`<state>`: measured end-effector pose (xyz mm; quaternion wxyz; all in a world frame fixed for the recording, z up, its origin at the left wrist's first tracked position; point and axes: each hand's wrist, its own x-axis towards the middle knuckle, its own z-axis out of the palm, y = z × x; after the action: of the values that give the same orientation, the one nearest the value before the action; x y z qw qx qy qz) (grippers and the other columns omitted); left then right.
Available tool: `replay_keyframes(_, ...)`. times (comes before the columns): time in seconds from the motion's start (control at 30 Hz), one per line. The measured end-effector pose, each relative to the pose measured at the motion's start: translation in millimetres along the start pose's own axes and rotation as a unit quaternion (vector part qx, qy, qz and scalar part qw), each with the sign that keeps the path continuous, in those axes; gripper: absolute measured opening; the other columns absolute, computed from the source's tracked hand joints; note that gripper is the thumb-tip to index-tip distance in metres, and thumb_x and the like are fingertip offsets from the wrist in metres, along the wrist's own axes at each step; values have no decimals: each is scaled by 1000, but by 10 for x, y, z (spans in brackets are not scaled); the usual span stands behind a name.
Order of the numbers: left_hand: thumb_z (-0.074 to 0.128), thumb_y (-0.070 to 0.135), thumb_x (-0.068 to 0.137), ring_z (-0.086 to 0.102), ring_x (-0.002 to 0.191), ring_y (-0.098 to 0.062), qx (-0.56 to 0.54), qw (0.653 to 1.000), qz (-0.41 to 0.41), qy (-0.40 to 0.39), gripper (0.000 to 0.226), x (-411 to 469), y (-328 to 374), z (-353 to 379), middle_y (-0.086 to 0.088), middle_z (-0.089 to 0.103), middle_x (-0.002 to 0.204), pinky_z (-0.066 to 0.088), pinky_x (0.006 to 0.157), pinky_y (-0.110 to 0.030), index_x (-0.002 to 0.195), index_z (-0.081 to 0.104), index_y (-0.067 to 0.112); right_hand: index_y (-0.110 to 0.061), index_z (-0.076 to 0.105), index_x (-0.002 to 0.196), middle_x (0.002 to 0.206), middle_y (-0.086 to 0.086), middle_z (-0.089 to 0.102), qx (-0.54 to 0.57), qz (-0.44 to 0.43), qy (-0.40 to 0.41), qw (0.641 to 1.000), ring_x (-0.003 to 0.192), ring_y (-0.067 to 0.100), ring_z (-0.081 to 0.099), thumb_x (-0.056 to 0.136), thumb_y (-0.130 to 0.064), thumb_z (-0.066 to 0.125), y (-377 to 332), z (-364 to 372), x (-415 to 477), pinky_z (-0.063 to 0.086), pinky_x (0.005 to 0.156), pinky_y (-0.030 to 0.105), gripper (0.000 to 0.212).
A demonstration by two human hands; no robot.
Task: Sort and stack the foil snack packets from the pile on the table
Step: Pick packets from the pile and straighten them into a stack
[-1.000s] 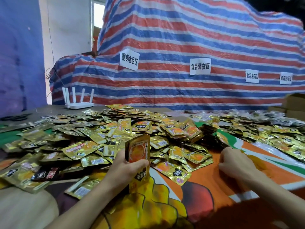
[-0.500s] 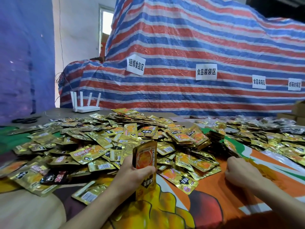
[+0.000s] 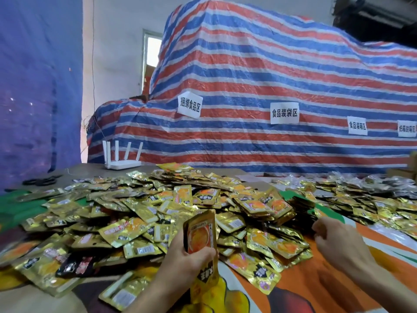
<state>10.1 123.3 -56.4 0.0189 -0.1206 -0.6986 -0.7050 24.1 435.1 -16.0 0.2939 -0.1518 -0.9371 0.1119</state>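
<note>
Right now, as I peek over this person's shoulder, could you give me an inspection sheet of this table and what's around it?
Surface: grey table, near part under an orange and green printed cloth.
Job's things: big loose pile of gold foil packets; a small upright stack in the left hand.
Clutter: white router and a dark object, maybe scissors, at the far left; second heap of packets to the right.
Hands: left hand grips the stack; right hand curled at the pile's edge, its hold hidden.
Cables: thin wire hanging down the wall.
Surroundings: striped tarp with paper labels; blue curtain on the left.
</note>
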Motion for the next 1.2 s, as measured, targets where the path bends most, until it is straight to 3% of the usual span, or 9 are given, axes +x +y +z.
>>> replay_keyframes(0.2,68,0,86,73,94,-28,-25,999,11,-26,27,96,29,-36,-11,77,92,54,80,-37,109,70,14,-25,67,98,89,-9,74,202,-48,-31,978,80,7,69,90,-8,72,-488,103,-59,61,78,35,20)
replay_keyframes(0.3,69,0,72,72,86,-37,-85,996,9,-16,20,125,113,-94,-22,74,91,58,71,-40,88,79,9,-17,65,104,85,-3,78,402,-44,-99,909,70,7,72,88,-3,74,-842,177,-102,55,57,22,23)
replay_keyframes(0.43,70,10,65,73,76,-34,-117,993,5,-7,23,193,289,-274,-24,74,93,59,62,-38,85,77,4,-14,75,94,86,-1,79,552,-15,-185,813,64,7,71,84,-9,79,-1353,297,-153,50,53,17,11)
replay_keyframes(0.57,69,9,72,75,73,-31,-85,996,4,0,20,276,407,-541,-23,75,92,59,54,-33,90,77,7,-13,80,87,79,4,77,609,-10,-253,752,60,10,66,82,-11,81,-1820,433,-163,48,50,21,5)
replay_keyframes(0.67,70,12,65,73,75,-37,-125,991,-37,-8,18,230,313,-679,-28,73,96,62,63,-43,80,79,7,-10,80,84,75,6,75,632,-23,-272,726,59,12,63,76,-12,85,-2012,537,-205,48,51,22,10)
replay_keyframes(0.73,72,17,63,73,81,-39,-131,989,-61,-18,23,166,227,-726,-29,73,101,60,78,-49,83,80,9,-10,81,85,75,9,75,631,-39,-271,726,57,12,60,72,-15,89,-2040,609,-259,47,50,21,17)
replay_keyframes(0.87,74,14,59,69,81,-39,-123,989,-81,5,42,157,169,-727,-36,68,103,57,83,-54,97,73,-4,-8,80,80,67,12,72,616,-76,-258,741,47,10,52,79,-4,82,-1998,717,-257,42,46,20,5)
replay_keyframes(1.07,64,7,75,71,80,-33,-179,983,-41,16,23,195,198,-753,-23,73,97,56,84,-51,93,79,10,-6,80,80,66,13,62,605,-51,-364,706,53,12,53,83,-5,78,-1924,780,-257,45,51,18,3)
replay_keyframes(1.2,65,5,76,73,81,-33,-175,983,-24,41,27,223,170,-764,-24,73,99,62,69,-44,100,77,6,-8,80,80,76,12,63,643,-36,-356,677,62,15,55,75,-13,81,-1914,799,-224,44,55,22,7)
